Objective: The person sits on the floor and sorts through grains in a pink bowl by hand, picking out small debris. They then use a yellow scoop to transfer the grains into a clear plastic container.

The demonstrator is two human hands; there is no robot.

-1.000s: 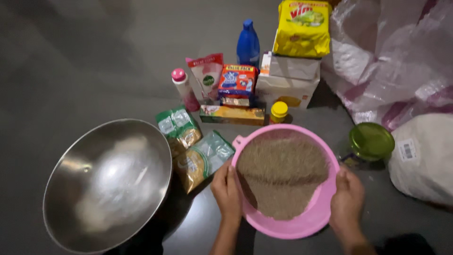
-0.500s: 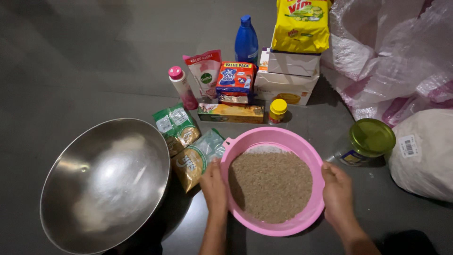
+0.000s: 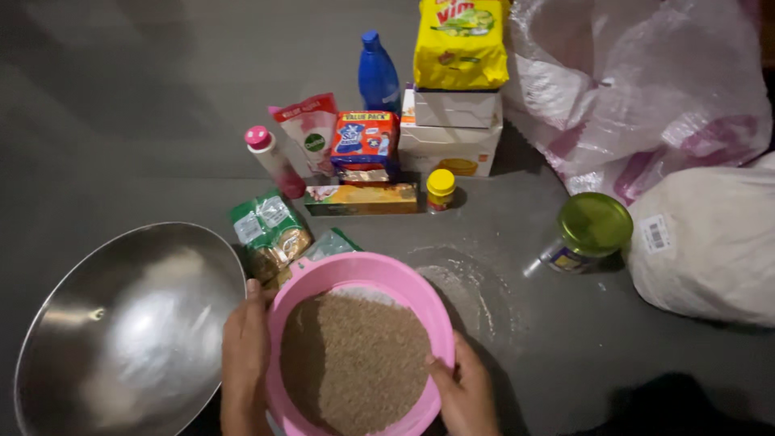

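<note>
Hands clasp a pink sieve (image 3: 361, 274) by its rim, the left hand (image 3: 246, 355) in a closed grip on its left edge and the right hand (image 3: 464, 391) on its lower right edge, with brown grain (image 3: 353, 359) heaped inside it. The sieve is held low over the dark floor (image 3: 121, 121), just right of a large steel bowl (image 3: 121, 323). Past it lie green packets (image 3: 266, 234), a flat yellow box (image 3: 361, 199), a blue bottle (image 3: 378, 77), a green-lidded jar (image 3: 589, 230) and a white sack (image 3: 710, 242).

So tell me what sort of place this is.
Probably a home floor used for sorting food: a person's hands hold a pink sieve of brown grain beside a steel bowl, with grocery packets and a sack around.
</note>
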